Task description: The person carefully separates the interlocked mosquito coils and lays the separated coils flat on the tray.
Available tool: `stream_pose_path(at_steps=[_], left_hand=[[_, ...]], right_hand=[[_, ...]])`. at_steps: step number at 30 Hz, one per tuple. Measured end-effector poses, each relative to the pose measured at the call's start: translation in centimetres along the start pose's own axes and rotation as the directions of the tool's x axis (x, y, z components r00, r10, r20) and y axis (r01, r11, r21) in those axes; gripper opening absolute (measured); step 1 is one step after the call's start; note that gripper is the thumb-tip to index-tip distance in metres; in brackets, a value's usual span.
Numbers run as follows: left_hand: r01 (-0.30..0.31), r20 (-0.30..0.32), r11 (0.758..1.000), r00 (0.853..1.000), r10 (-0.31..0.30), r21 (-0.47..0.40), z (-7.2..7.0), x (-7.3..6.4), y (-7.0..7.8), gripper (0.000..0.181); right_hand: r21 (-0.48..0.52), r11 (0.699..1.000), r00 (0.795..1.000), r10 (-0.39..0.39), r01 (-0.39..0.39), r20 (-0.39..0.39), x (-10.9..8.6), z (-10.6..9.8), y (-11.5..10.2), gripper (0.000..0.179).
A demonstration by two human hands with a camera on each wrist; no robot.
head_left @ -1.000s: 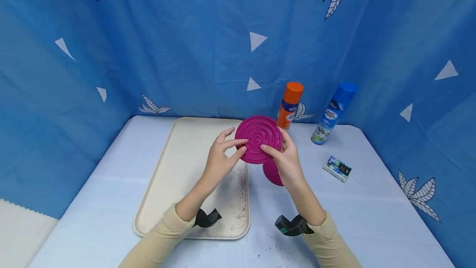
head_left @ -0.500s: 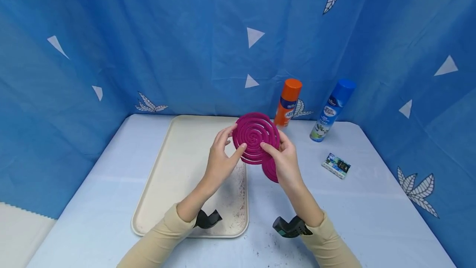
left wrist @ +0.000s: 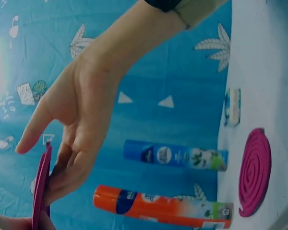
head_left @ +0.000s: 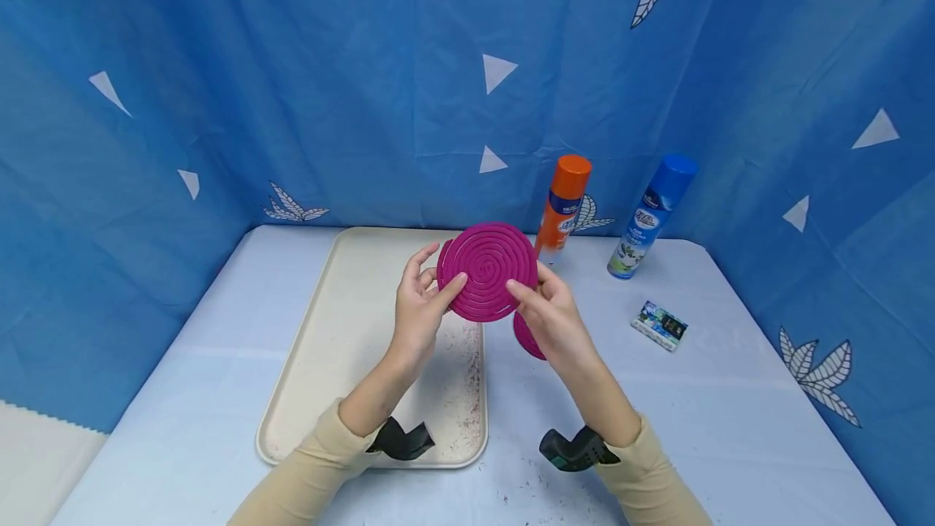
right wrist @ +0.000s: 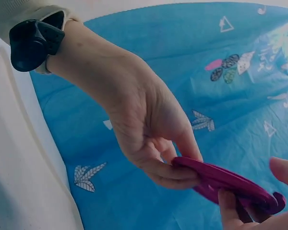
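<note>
Right wrist view: hands (head_left: 420, 307) (head_left: 558, 318) touch magenta coil (head_left: 488, 270), right pinching, left thumb (right wrist: 282, 172) apart.

Curtained-off tabletop space, arranged like a small filming corner
Blue curtains (head_left: 351, 88) printed with leaves and triangles rise on 3 sides of a white table (head_left: 730, 428), hiding the wider room, so whether this stands in a home, lab or office cannot be told. The 2 black wrist-worn devices (head_left: 577, 450) suit filming; an orange spray can (head_left: 566, 195), a blue spray can (head_left: 652, 216) and a small box (head_left: 660, 325) are household-type goods.
</note>
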State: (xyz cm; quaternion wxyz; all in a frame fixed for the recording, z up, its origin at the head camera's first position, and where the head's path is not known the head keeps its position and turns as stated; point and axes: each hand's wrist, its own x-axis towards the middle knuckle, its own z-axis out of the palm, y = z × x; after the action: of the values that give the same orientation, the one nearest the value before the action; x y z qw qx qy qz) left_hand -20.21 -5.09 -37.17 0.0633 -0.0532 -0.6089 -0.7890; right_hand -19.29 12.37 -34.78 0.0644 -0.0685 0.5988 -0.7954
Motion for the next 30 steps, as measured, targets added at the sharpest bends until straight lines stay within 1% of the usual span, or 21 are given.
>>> stream_pose_path(at_steps=[1,2,4,5,6,8,11,13,14,15,17,18,19,20,21,23,25,27,30], left_hand=[[-0.009,-0.001,1.0,1.0,0.009,0.005,0.1,-0.1,-0.1,0.059],[-0.025,0.003,0.999,1.0,0.025,0.029,0.2,-0.1,-0.2,0.057],[-0.078,0.028,0.989,0.997,0.075,0.125,0.3,-0.2,-0.4,0.048],[-0.113,0.044,0.975,0.993,0.106,0.19,0.3,-0.2,-0.5,0.042],[-0.151,0.059,0.956,0.988,0.14,0.254,0.3,-0.2,-0.6,0.036],[-0.209,0.075,0.9,0.978,0.195,0.382,0.4,-0.3,-0.7,0.026],[-0.269,0.089,0.821,0.961,0.26,0.504,0.5,-0.6,-0.8,0.025],[-0.287,0.095,0.783,0.954,0.284,0.551,0.6,-0.8,-0.9,0.028],[-0.297,0.099,0.769,0.95,0.294,0.566,0.7,-0.9,-0.9,0.03],[-0.303,0.105,0.765,0.949,0.297,0.568,0.8,-1.0,-0.8,0.033],[-0.314,0.126,0.772,0.947,0.296,0.552,0.9,-0.9,-0.8,0.037],[-0.315,0.134,0.785,0.948,0.289,0.533,0.9,-0.9,-0.8,0.04],[-0.315,0.142,0.8,0.949,0.283,0.51,0.9,-0.8,-0.8,0.041],[-0.313,0.147,0.821,0.95,0.276,0.478,0.9,-0.8,-0.8,0.042],[-0.304,0.151,0.844,0.953,0.265,0.442,0.9,-0.7,-0.7,0.043],[-0.282,0.149,0.876,0.959,0.242,0.391,0.9,-0.7,-0.7,0.044],[-0.254,0.146,0.902,0.966,0.215,0.349,0.8,-0.7,-0.6,0.045],[-0.213,0.143,0.923,0.974,0.175,0.32,0.8,-0.8,-0.6,0.045],[-0.169,0.162,0.941,0.979,0.126,0.294,0.9,-1.0,-0.6,0.046]], right_hand=[[-0.012,1.0,1.0,-0.016,0.016,0.014,-0.1,0.1,0.1,0.052],[-0.032,0.999,0.999,-0.032,0.033,0.023,-0.2,0.3,0.2,0.055],[-0.057,0.997,0.998,-0.055,0.056,0.021,-0.2,0.4,0.4,0.058],[-0.069,0.995,0.998,-0.067,0.068,0.014,-0.2,0.5,0.5,0.058],[-0.076,0.994,0.997,-0.079,0.079,0.004,-0.2,0.5,0.5,0.058],[-0.085,0.992,0.996,-0.09,0.089,-0.012,-0.2,0.6,0.7,0.057],[-0.119,0.988,0.995,-0.097,0.093,-0.024,0.0,0.5,1.0,0.056],[-0.141,0.986,0.996,-0.088,0.084,-0.016,0.1,0.5,1.2,0.056],[-0.155,0.985,0.996,-0.084,0.082,-0.007,0.2,0.5,1.2,0.056],[-0.167,0.983,0.997,-0.079,0.078,0.004,0.3,0.5,1.3,0.056],[-0.198,0.977,0.997,-0.075,0.08,0.033,0.4,0.5,1.4,0.057],[-0.21,0.974,0.996,-0.076,0.084,0.049,0.5,0.5,1.4,0.056],[-0.219,0.971,0.994,-0.082,0.094,0.067,0.5,0.5,1.4,0.056],[-0.229,0.968,0.993,-0.086,0.103,0.082,0.6,0.5,1.5,0.054],[-0.242,0.964,0.991,-0.094,0.114,0.093,0.6,0.5,1.5,0.053],[-0.259,0.956,0.988,-0.114,0.137,0.101,0.6,0.5,1.5,0.05],[-0.255,0.955,0.987,-0.134,0.153,0.09,0.5,0.4,1.6,0.046],[-0.253,0.956,0.989,-0.142,0.151,0.05,0.5,0.4,1.6,0.044],[-0.206,0.969,0.989,-0.145,0.135,-0.031,0.5,0.4,1.9,0.041]])
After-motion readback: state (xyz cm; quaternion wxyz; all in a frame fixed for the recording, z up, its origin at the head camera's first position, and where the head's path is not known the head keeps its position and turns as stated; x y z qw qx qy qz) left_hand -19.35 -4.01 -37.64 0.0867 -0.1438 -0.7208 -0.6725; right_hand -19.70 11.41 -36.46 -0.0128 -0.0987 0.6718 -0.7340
